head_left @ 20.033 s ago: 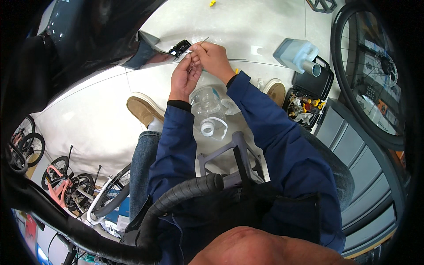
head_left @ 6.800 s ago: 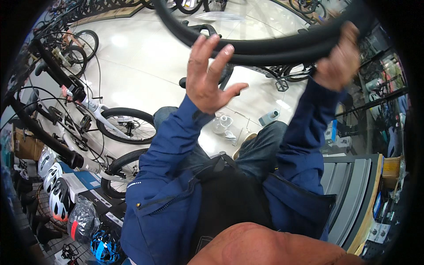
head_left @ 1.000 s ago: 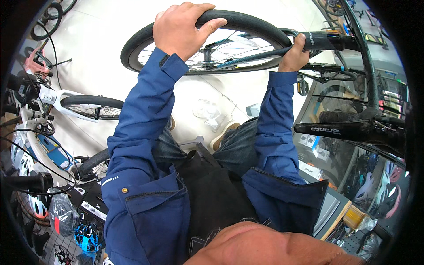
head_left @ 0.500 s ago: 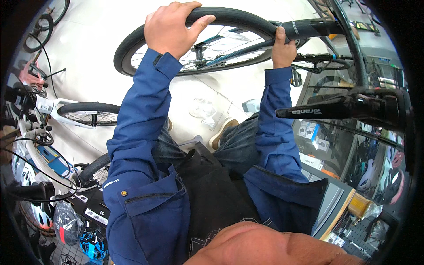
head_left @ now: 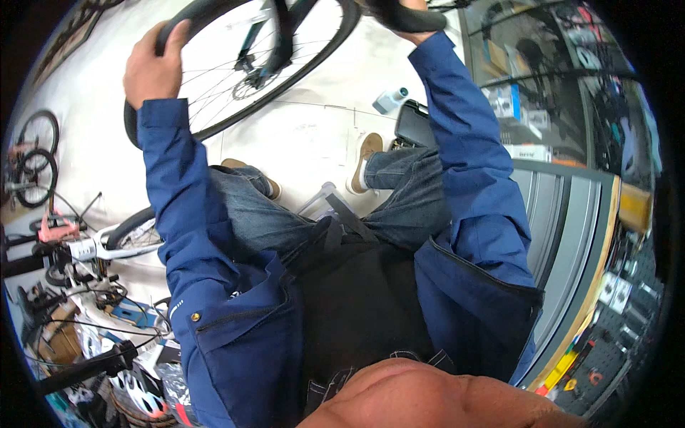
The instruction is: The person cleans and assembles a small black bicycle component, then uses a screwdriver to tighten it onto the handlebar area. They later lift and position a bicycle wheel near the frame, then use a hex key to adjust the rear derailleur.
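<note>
At the top left of the head view, my left hand [head_left: 155, 68] is closed round the black tyre of a spoked bicycle wheel [head_left: 348, 23], thumb over the tread. The wheel stands tilted, its upper part cut off by the picture's edge. A dark fork blade [head_left: 284, 39] crosses in front of it, and a disc brake rotor [head_left: 250, 83] shows at the hub. My right hand [head_left: 417, 36] is at the top right, behind a thick, curved black bar [head_left: 403, 16] that looks like a handlebar end. Its fingers are hidden, so I cannot tell their grip.
A bottle [head_left: 390, 101] and a black case [head_left: 414, 125] stand on the floor before my right knee. To the right are a grey cabinet [head_left: 560, 221], glass shelving and a pegboard [head_left: 606, 357] with tools. A white bicycle [head_left: 84, 250] and helmets [head_left: 135, 391] crowd the left.
My hands have moved farther apart, the left leftward and the right up off the tyre. The wheel has shifted left and up and turned. The bottle and case now show on the floor.
</note>
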`<state>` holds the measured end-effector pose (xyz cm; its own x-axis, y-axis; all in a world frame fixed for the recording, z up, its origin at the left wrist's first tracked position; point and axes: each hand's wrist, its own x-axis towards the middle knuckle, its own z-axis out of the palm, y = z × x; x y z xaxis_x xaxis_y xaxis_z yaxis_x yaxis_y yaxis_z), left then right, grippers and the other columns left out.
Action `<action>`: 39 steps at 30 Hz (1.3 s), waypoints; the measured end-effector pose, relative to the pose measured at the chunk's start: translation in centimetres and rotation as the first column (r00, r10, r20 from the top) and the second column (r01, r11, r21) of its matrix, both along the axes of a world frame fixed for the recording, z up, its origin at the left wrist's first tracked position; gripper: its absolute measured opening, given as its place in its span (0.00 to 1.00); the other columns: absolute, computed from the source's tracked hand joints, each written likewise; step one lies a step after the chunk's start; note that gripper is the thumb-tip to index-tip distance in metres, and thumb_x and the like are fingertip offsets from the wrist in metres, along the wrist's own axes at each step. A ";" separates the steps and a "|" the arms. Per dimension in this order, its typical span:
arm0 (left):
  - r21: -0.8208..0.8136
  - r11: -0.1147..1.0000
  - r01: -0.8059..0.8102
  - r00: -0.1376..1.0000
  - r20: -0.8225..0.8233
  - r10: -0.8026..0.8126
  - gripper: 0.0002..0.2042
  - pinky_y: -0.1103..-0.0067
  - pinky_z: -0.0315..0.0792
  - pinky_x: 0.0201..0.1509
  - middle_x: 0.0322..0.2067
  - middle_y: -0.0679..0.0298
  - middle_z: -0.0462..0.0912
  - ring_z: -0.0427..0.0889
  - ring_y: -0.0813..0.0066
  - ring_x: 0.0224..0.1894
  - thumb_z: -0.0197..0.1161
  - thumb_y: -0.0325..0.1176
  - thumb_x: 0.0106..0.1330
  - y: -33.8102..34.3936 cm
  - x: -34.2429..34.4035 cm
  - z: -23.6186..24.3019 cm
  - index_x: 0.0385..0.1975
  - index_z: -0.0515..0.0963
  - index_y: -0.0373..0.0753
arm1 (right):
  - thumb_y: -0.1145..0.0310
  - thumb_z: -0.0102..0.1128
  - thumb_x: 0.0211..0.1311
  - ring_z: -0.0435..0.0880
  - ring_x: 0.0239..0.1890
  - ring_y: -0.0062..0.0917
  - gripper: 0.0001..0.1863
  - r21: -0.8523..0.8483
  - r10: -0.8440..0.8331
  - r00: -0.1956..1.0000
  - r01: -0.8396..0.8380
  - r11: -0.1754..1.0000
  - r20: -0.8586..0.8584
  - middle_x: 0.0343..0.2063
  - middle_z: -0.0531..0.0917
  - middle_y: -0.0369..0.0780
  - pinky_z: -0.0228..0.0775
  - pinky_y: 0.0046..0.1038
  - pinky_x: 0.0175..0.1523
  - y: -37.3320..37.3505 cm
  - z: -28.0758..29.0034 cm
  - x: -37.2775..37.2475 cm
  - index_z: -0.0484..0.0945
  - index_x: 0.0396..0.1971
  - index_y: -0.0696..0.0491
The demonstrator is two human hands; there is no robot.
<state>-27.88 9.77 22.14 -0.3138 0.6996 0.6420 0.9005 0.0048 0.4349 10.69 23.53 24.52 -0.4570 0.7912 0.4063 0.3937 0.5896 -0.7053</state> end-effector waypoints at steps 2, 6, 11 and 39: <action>-0.063 0.998 -0.015 1.000 0.025 0.016 0.28 0.67 0.80 0.55 0.46 0.55 0.89 0.88 0.59 0.50 0.66 0.63 0.67 0.2 -0.5 -0.4 0.54 0.86 0.47 | 0.62 0.71 0.67 0.86 0.50 0.27 0.23 0.030 -0.139 0.982 0.137 0.990 0.125 0.46 0.87 0.45 0.78 0.31 0.55 -2.9 -0.8 6.9 0.78 0.55 0.60; -0.096 0.994 0.043 0.988 0.155 -0.028 0.24 0.74 0.78 0.55 0.43 0.56 0.91 0.88 0.63 0.47 0.67 0.56 0.70 1.1 -1.9 -1.4 0.55 0.85 0.45 | 0.56 0.64 0.74 0.84 0.57 0.28 0.25 -0.155 -0.244 0.964 0.258 0.954 0.101 0.52 0.87 0.42 0.75 0.29 0.62 -10.0 -3.5 22.6 0.77 0.61 0.57; 0.045 0.948 0.315 0.849 0.433 -0.303 0.23 0.75 0.77 0.56 0.47 0.53 0.89 0.85 0.67 0.49 0.62 0.48 0.76 3.3 -3.9 -2.3 0.52 0.82 0.29 | 0.61 0.64 0.74 0.85 0.52 0.22 0.21 -0.464 -0.646 0.762 0.558 0.688 -0.041 0.50 0.87 0.38 0.77 0.27 0.55 -25.4 -16.3 38.5 0.77 0.61 0.55; -0.161 0.986 -0.050 0.997 -0.063 0.040 0.24 0.78 0.72 0.66 0.58 0.53 0.85 0.83 0.66 0.59 0.57 0.46 0.79 2.2 -6.8 1.3 0.62 0.78 0.31 | 0.58 0.52 0.72 0.87 0.49 0.51 0.19 -0.261 -0.613 0.036 0.923 -0.282 0.789 0.47 0.88 0.52 0.78 0.47 0.57 -36.9 -55.9 48.3 0.86 0.49 0.54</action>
